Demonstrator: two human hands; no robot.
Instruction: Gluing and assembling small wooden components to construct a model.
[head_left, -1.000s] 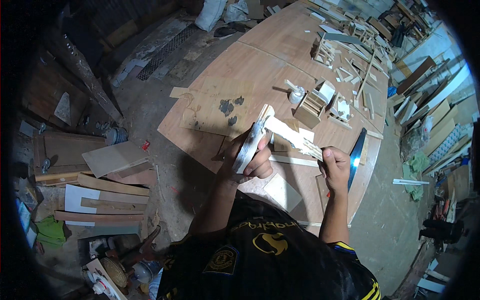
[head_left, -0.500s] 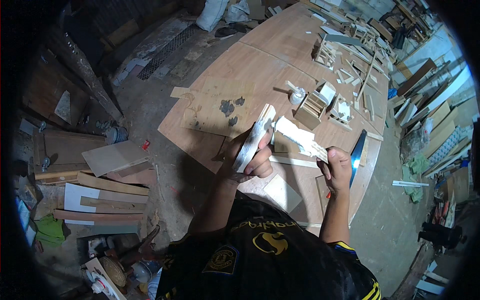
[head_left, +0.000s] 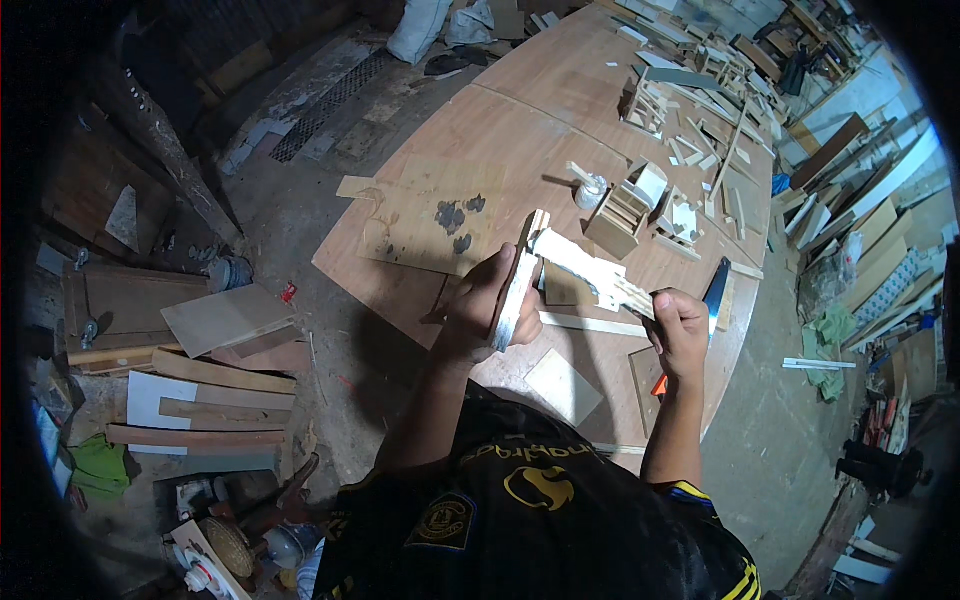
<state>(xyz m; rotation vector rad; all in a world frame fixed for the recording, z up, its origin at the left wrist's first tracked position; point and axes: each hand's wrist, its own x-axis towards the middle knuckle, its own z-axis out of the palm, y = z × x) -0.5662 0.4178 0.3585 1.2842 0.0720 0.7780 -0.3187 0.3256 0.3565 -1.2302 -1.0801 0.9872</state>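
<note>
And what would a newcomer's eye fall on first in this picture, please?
Probably the white-smeared strip in the left hand, near the centre, and the pale, ragged stick in the right hand. Next, perhaps, the broad table beyond them, with a small wooden box right of centre. A shiny blade shows just right of the right hand.

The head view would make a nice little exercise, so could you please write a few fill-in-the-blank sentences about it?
1. The left hand holds a piece of wood whose face is smeared with something ____ in colour.
2. The right hand pinches a pale flat piece between the fingers and the ____.
3. In the picture, the dark-stained thin sheet lies to the ____ of the small jar.
4. The crumpled cloth at the picture's lower left is ____ in colour.

Missing words: white; thumb; left; green.
</note>
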